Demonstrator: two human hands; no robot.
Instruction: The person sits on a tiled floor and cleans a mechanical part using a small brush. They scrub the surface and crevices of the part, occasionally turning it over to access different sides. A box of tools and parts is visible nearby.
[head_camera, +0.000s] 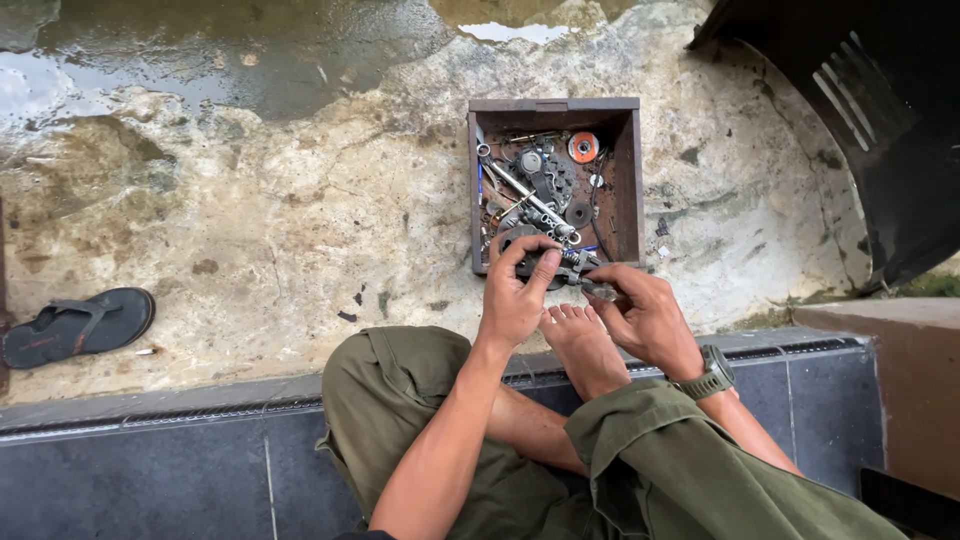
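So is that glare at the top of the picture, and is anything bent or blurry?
Head view: soft, even daylight with faint shadows; the wet ground at top mirrors pale sky, a bright patch. The wide lens bows the tiled ledge. Both hands, left hand and right hand, and the parts box look sharp.

A single head-worn camera is looking almost straight down from above a seated person. It is facing forward over the knees, so the olive-trousered legs (640, 460) are filling the lower middle of the frame while the wet concrete ground (300, 220) is spreading across the upper half. It is sitting close enough that both forearms are entering from the bottom edge, and the open box of metal parts (628, 180) is lying just above centre. No second view is sharing this scene
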